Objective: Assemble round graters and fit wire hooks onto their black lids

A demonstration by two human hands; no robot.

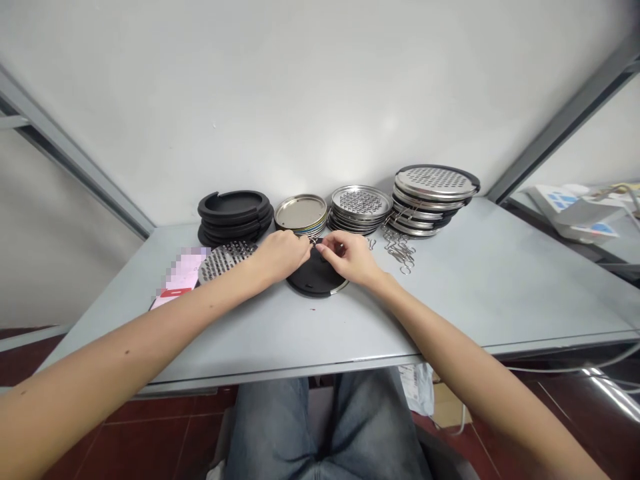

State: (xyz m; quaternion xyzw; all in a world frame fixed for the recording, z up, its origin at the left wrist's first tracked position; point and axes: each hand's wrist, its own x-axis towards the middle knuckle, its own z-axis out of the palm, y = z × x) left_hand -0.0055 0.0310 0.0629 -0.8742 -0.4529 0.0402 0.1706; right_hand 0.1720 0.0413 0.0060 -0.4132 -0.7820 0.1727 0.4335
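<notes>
My left hand (281, 255) and my right hand (350, 257) meet over a round black disc with a metal rim (315, 280) lying on the grey table (500, 280). Both hands are closed in a pinch at the disc's far edge, around a small wire clip (313, 241) between the fingertips. A perforated metal grater disc (223, 262) lies just left of my left hand. A small heap of wire clips (400, 252) sits to the right of my right hand.
Along the wall stand a stack of black rubber rings (235, 213), a stack of shiny metal lids (301, 213), and two stacks of perforated metal discs (360, 208) (433, 197). A pink paper (180, 280) lies at the left. Another table with boxes (580, 213) stands at the right.
</notes>
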